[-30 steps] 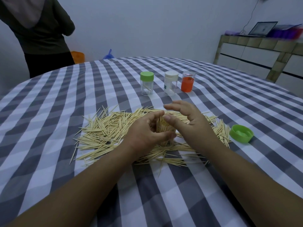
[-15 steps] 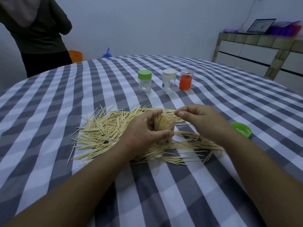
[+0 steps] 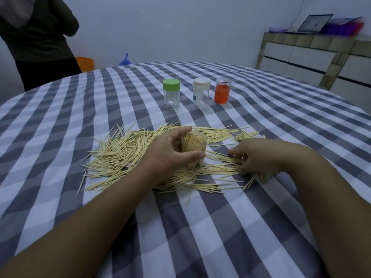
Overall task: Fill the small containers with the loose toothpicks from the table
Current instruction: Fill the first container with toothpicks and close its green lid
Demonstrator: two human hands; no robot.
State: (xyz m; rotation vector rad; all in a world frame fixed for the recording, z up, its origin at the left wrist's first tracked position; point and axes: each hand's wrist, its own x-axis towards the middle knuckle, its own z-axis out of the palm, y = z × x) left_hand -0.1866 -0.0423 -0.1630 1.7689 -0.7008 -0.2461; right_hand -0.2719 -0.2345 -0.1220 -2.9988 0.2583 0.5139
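A clear small container (image 3: 194, 146) packed with upright toothpicks stands in the middle of the loose toothpick pile (image 3: 124, 155). My left hand (image 3: 168, 155) grips that container, thumb across its front. My right hand (image 3: 259, 155) lies low on the toothpicks to the right of it, fingers curled onto several of them. Further back stand three more small containers: one with a green lid (image 3: 171, 94), one with a white lid (image 3: 201, 92) and one with orange inside (image 3: 222, 93). The loose green lid is hidden behind my right arm.
The checked grey and white tablecloth (image 3: 200, 227) covers a round table. A person in dark clothes (image 3: 38, 37) stands at the far left edge. A tiled counter (image 3: 313, 55) with a laptop (image 3: 315, 23) is at the back right.
My right hand has dropped from above the held container down to the toothpicks on its right. My left hand keeps its hold on the container.
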